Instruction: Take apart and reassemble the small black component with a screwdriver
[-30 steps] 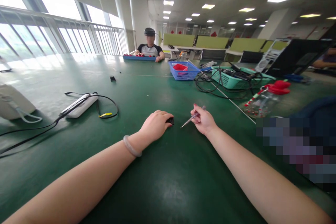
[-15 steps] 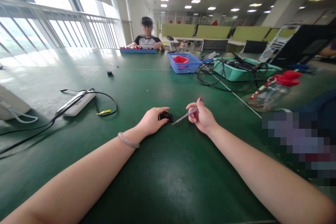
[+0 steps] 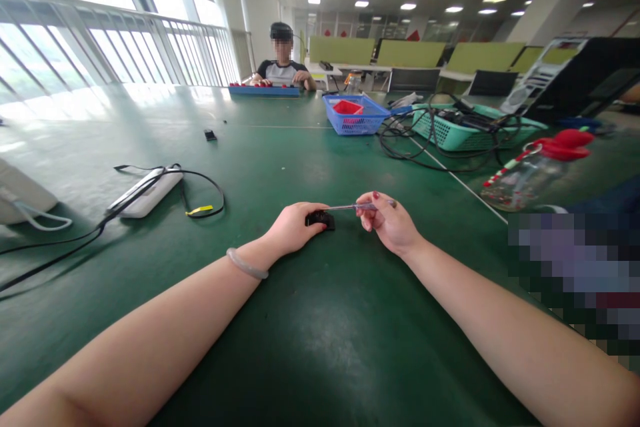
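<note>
My left hand point(image 3: 293, 227) rests on the green table point(image 3: 300, 333) with its fingers closed round a small black part point(image 3: 321, 219), holding it down. My right hand point(image 3: 387, 220) pinches a thin screwdriver point(image 3: 357, 206) with a clear handle. The tool lies nearly level and its tip reaches left to the top of the black part. A pale bangle sits on my left wrist.
A white power strip point(image 3: 147, 192) with black cables lies at the left. A blue basket point(image 3: 354, 117), a green basket of cables point(image 3: 463, 130) and a tipped bottle with a red cap point(image 3: 537, 170) stand at the right. Another person point(image 3: 283, 67) sits at the far end. A small black piece point(image 3: 211, 135) lies apart.
My right hand has swung the screwdriver from a downward slant to nearly level, bringing its tip onto the black part. My left fingers have drawn back, uncovering more of the part.
</note>
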`<state>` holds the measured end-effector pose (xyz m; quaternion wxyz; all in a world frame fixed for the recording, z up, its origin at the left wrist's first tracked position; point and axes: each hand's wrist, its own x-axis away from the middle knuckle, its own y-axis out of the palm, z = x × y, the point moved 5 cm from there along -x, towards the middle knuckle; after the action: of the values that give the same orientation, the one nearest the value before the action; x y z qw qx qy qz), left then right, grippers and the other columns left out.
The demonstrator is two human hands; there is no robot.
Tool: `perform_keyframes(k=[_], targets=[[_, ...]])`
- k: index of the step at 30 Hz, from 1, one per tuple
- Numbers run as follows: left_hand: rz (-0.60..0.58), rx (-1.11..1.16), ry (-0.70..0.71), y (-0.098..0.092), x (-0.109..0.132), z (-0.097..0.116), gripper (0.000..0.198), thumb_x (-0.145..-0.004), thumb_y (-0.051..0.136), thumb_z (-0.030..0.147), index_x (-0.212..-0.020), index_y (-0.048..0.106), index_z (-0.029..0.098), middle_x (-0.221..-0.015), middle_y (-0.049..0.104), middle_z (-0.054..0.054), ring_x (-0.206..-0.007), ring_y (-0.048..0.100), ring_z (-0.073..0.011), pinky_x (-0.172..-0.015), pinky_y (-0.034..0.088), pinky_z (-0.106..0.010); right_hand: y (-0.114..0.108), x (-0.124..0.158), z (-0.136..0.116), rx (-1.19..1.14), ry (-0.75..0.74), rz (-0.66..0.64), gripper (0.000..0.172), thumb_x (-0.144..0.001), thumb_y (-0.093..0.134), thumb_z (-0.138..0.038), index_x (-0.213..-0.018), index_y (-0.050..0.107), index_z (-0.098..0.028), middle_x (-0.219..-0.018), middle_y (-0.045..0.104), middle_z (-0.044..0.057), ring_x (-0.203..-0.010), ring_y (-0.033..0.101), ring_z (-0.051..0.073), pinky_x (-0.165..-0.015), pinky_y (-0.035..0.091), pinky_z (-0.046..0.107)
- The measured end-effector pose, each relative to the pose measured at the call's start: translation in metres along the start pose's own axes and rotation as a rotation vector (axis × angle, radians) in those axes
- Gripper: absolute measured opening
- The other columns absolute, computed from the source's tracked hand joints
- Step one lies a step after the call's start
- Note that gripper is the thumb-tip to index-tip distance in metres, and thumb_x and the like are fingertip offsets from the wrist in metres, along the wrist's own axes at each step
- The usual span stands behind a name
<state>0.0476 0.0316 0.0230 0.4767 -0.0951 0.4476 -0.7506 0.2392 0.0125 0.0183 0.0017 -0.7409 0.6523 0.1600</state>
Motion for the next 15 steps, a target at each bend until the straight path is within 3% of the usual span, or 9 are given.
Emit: perform_keyframes(k=[8, 12, 15], targets=[[-0.001, -0.012, -0.041, 0.001, -0.001, -0.005, 0.043, -0.078, 0.064, 0.026, -0.121, 0.063, 0.022, -0.118, 0.068, -0.004, -0.108, 0.062, -0.0215, -0.099, 0.046, -0.035, 0.005, 0.011, -0.017, 0.3, -0.178, 0.019, 0.034, -0.088, 0.057, -0.047, -0.069, 0.062, -0.019, -0.054, 0.049, -0.003, -0.046, 0.045, 0.009, -0.046, 0.032, 0.023], [-0.008, -0.044, -0.049, 0.001, 0.0, -0.007, 0.043, -0.079, 0.065, 0.028, -0.121, 0.063, 0.023, -0.118, 0.068, -0.004, -0.109, 0.061, -0.0223, -0.099, 0.046, -0.035, 0.016, 0.023, -0.029, 0.556, -0.276, -0.048, 0.03, -0.091, 0.053, -0.042, -0.072, 0.061, -0.02, -0.055, 0.048, -0.002, -0.049, 0.044, 0.011, -0.049, 0.033, 0.025], [-0.008, -0.048, -0.041, 0.001, 0.0, -0.007, 0.042, -0.079, 0.064, 0.03, -0.12, 0.064, 0.023, -0.118, 0.068, -0.004, -0.109, 0.061, -0.0225, -0.099, 0.046, -0.035, 0.03, 0.034, -0.042, 0.74, -0.453, -0.138, 0.024, -0.09, 0.055, -0.035, -0.072, 0.061, -0.02, -0.063, 0.054, 0.0, -0.056, 0.048, 0.012, -0.055, 0.036, 0.027]])
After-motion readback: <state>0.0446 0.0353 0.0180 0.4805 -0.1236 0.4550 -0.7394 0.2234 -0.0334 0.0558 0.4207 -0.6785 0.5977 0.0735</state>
